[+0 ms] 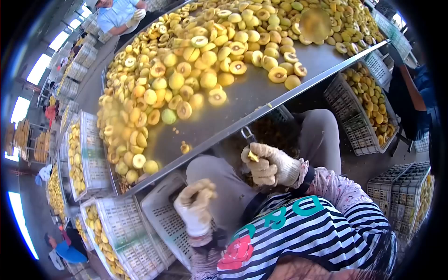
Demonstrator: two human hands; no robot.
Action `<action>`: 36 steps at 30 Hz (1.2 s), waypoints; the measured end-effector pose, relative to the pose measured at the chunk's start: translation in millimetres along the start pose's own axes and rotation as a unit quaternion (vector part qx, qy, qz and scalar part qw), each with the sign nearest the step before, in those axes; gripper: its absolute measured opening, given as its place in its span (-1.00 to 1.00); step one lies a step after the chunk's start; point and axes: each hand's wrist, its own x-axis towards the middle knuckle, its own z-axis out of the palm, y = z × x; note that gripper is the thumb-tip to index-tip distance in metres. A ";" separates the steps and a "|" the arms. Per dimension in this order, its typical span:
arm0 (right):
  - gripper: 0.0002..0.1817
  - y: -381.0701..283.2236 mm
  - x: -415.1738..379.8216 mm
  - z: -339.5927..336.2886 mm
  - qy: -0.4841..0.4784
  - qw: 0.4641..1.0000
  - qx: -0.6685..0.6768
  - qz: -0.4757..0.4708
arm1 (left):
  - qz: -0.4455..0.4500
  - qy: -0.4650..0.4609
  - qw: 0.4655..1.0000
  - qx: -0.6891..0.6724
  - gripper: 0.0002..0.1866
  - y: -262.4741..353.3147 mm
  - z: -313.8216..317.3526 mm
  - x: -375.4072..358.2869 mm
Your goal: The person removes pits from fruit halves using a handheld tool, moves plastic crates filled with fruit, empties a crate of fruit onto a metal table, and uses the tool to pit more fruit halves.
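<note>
My right hand, in a cream work glove, is closed round a small tool with a metal loop at its end. The loop points up toward the table edge, and the handle is hidden in the glove. A small yellow piece of fruit shows at the thumb and forefinger. My left hand, gloved too, is over my left thigh beside a pale plastic crate. Its fingers are loosely curled and apart from the thumb, with nothing visible between them. Halved and whole yellow fruit covers much of the metal table.
The table's raised metal rim runs diagonally before my knees. Fruit-filled crates stand at the left and right, with stacked crates at lower right. Another person in blue is at the table's far left.
</note>
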 end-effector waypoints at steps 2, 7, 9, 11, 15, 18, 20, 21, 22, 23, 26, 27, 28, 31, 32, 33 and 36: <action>-0.63 -5.9 1.6 -2.5 0.061 0.991 -0.116 -0.009 | -0.052 0.003 0.988 0.147 -0.78 9.6 -48.4 3.1; -0.66 4.1 21.5 -23.4 0.321 0.794 -0.471 -0.212 | 0.275 0.012 0.801 0.531 -0.75 41.4 -77.7 44.1; -0.67 6.6 19.4 -26.3 0.295 0.786 -0.503 -0.206 | 0.179 0.021 0.836 0.518 -0.65 62.7 -33.5 67.5; -0.62 0.8 10.1 -14.7 0.286 0.790 -0.519 -0.157 | 0.251 -0.065 0.805 0.534 -0.55 32.4 -49.2 136.0; -0.72 -0.6 0.3 -33.4 0.241 0.853 -0.434 -0.158 | 0.261 -0.089 0.743 0.610 -0.49 -14.2 -43.7 249.0; -0.74 -10.3 -3.2 -20.9 0.240 0.867 -0.418 -0.125 | 0.141 -0.093 0.715 0.679 -0.32 -36.1 -36.9 294.7; -0.74 -14.2 -4.8 -18.3 0.233 0.871 -0.420 -0.098 | 0.098 -0.062 0.697 0.708 -0.39 -29.7 -15.1 288.4; -0.74 -16.0 -6.5 -16.6 0.232 0.873 -0.422 -0.075 | 0.041 -0.060 0.675 0.734 -0.44 -18.9 1.2 276.6; -0.74 -17.9 -8.1 -14.2 0.229 0.874 -0.426 -0.051 | 0.079 -0.080 0.683 0.722 -0.49 -24.7 -5.1 270.9; -0.73 -18.6 -8.1 -9.5 0.230 0.876 -0.423 -0.037 | 0.120 -0.097 0.690 0.707 -0.53 -29.0 -13.0 262.6; -0.66 -14.0 -11.3 -10.2 0.194 0.879 -0.436 -0.008 | -0.131 -0.110 0.965 0.200 -0.68 -0.2 6.0 199.6; -0.66 -12.6 -11.6 -11.4 0.183 0.886 -0.427 0.003 | -0.107 -0.154 0.982 -0.034 -0.60 -9.3 4.5 178.4; -0.64 -11.3 -11.0 -9.8 0.173 0.891 -0.420 0.016 | -0.107 -0.193 0.964 -0.150 -0.53 -7.8 12.8 152.1; -0.60 -8.3 -6.7 9.0 0.169 0.882 -0.438 0.048 | -0.151 -0.192 0.912 -0.330 -0.48 -16.7 49.6 90.7; -0.60 -3.2 -4.8 11.3 0.170 0.879 -0.443 0.044 | -0.151 -0.176 0.908 -0.350 -0.50 -25.7 56.1 79.9; -0.60 0.0 -2.9 14.9 0.171 0.876 -0.449 0.035 | -0.150 -0.164 0.902 -0.369 -0.52 -32.5 64.7 72.2; -0.53 11.7 1.1 11.3 0.235 0.802 -0.549 -0.011 | -0.064 -0.032 0.978 -0.197 -0.52 -30.4 102.9 47.3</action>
